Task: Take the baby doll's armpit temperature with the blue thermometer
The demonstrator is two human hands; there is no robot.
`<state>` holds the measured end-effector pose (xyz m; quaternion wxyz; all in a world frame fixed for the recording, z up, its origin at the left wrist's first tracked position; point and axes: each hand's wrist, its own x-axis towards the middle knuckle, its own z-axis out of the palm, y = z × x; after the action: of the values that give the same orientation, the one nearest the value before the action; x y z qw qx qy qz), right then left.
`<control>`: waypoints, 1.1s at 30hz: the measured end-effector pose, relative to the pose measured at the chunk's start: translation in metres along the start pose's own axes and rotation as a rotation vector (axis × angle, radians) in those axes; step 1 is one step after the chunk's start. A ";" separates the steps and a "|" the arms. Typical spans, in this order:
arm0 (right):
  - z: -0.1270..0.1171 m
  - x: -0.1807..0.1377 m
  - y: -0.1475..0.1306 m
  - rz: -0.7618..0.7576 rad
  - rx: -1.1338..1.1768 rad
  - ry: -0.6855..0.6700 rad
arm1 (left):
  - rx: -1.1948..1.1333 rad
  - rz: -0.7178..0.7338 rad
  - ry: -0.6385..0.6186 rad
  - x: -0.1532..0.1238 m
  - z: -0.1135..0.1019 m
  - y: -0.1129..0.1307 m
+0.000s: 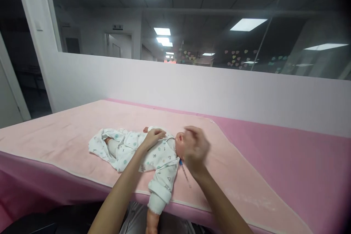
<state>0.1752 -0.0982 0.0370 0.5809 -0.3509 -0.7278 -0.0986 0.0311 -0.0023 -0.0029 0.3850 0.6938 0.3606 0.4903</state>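
One doll (pixel 153 157) in a white printed suit is seen lying on its back on a pale pink towel (pixel 68 131), which is spread over the near left part of the deeper pink table (pixel 287 153). The doll's long axis is set roughly parallel to the table's near edge, with the head to the right and the legs to the left. One sleeved arm (pixel 161 186) is hung over that near edge. The left hand (pixel 153 137) is laid on the doll's chest just below the collar, its fingers bent down onto the cloth. Whether the cloth is pinched cannot be told. The right hand (pixel 195 150) is held against the right side of the doll's head, so that only the face (pixel 179 139) is left showing beside it. This hand is blurred and its fingers are loosely curled, and whether anything is gripped cannot be told. One thin stick with a blue end (pixel 185 173) is seen on the towel just below the right hand, beside the doll's shoulder, and the right hand is clearly the nearer to it. Two hands, one doll, one stick and one towel are counted.
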 end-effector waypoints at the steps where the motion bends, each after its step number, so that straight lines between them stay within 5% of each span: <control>1: 0.011 0.000 0.001 -0.014 0.001 -0.023 | -0.040 -0.030 -0.046 -0.002 -0.002 -0.006; 6: 0.061 -0.013 0.020 -0.145 -0.102 -0.209 | -0.128 -0.140 -0.191 -0.009 -0.017 -0.007; 12: 0.066 -0.039 0.035 -0.098 -0.081 -0.217 | -0.142 -0.065 -0.415 -0.015 -0.022 0.002; 19: 0.066 -0.042 0.032 -0.054 -0.037 -0.182 | -0.145 -0.014 -0.290 -0.023 -0.016 0.005; 33: 0.067 -0.043 0.031 -0.051 -0.183 -0.222 | -0.131 -0.033 -0.231 -0.022 -0.014 0.002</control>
<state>0.1458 -0.0549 -0.0310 0.4597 -0.3925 -0.7842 -0.1398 0.0124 -0.0200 -0.0067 0.4763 0.7131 0.2924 0.4233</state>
